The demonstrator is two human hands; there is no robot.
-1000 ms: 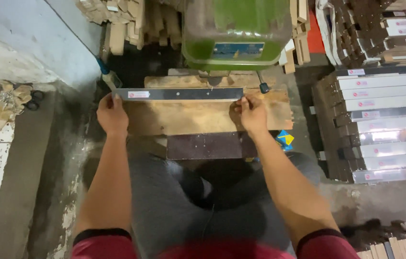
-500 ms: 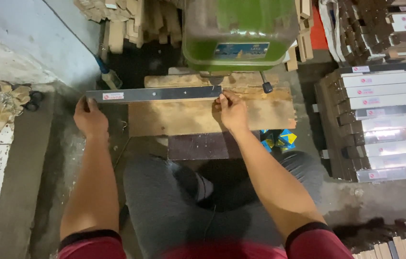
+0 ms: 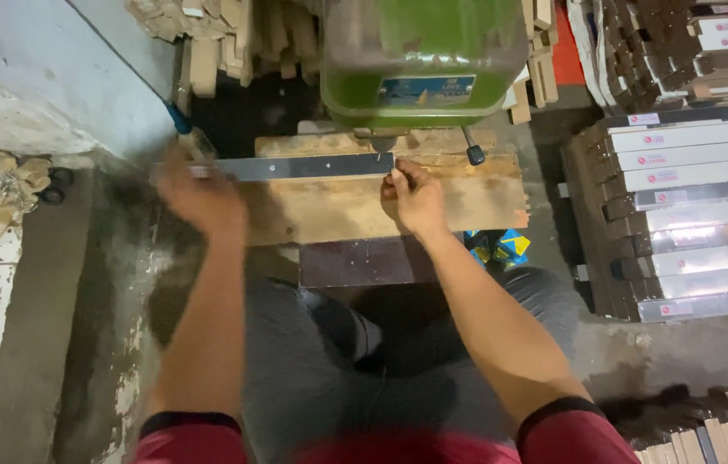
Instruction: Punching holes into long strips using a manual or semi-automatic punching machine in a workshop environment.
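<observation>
Metal strip (image 3: 304, 166): your right hand (image 3: 416, 199) pinches its end under the green drill press (image 3: 420, 60).
Left hand (image 3: 201, 196): blurred, grip unclear.
Progress: can't tell.

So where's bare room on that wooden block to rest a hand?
Bare wood shows on the block right of the right hand, and between both hands below the bar. It is crowded under the green machine; the left hand covers the left end.

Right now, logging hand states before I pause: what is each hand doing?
Left hand: motion-blurred at the dark metal strip's left end; grip cannot be told.
Right hand: fingers pinch the strip's right end.
</observation>
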